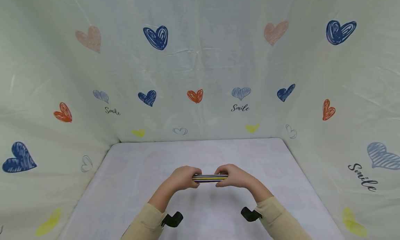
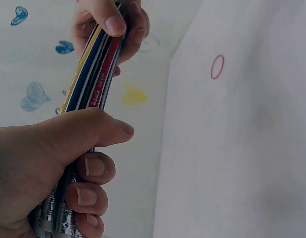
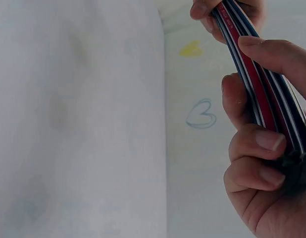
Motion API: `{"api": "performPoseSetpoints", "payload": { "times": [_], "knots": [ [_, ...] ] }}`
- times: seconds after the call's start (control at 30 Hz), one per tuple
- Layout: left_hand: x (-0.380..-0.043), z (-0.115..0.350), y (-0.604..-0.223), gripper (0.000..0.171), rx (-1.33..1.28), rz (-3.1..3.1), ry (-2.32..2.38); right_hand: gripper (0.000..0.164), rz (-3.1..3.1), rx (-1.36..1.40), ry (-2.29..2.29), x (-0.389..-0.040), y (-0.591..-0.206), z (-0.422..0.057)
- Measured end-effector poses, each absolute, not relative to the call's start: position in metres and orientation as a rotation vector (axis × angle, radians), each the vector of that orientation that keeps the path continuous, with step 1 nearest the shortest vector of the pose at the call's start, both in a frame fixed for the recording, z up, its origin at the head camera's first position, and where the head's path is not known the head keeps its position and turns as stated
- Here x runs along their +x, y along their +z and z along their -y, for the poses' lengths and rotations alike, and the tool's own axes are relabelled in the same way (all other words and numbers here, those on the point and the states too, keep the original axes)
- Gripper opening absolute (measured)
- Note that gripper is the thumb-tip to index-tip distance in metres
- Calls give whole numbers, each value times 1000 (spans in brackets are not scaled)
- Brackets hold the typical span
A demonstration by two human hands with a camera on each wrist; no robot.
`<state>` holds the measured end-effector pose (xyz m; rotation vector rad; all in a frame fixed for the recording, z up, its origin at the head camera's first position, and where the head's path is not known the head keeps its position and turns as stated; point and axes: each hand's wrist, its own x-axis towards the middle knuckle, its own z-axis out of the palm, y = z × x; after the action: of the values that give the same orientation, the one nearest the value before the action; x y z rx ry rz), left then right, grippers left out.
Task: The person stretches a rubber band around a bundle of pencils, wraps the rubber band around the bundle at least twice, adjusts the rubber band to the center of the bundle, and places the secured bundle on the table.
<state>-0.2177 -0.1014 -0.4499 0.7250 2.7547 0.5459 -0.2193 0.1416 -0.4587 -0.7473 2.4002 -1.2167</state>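
Note:
A bundle of striped pencils [image 1: 210,178] is held level between both hands over the table. My left hand [image 1: 184,177] grips one end, its thumb across the top and its fingers curled underneath. Silvery pencil ends show below that hand in the left wrist view. At the other end my right hand [image 1: 235,177] holds the bundle, fingers wrapped round it. Yellow, blue, black and red pencils [image 2: 88,74] lie side by side in the left wrist view. Red and dark blue pencils [image 3: 262,94] face the right wrist camera, their far end partly hidden by the right hand.
A white table [image 1: 140,156] spreads beneath the hands. Pale curtains [image 1: 200,66] printed with hearts and "Smile" enclose it at the back and both sides. A thin red oval [image 2: 218,67] shows on the table in the left wrist view. Dark wrist devices [image 1: 173,220] sit at both cuffs.

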Motion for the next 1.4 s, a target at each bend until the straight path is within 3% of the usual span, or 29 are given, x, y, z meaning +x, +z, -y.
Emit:
{"api": "performPoseSetpoints", "payload": {
  "times": [0.43,0.93,1.4],
  "knots": [
    [-223,120,-466,18,653,-2815,476,37,-2470,-719,-1274,-225,-481,-184],
    [-220,130,-472,16,629,-2821,507,34,-2673,-403,-1274,-247,-549,-233],
    [-218,127,-476,16,625,-2817,515,32,-2717,-223,-1239,-256,-595,-243]
  ]
}}
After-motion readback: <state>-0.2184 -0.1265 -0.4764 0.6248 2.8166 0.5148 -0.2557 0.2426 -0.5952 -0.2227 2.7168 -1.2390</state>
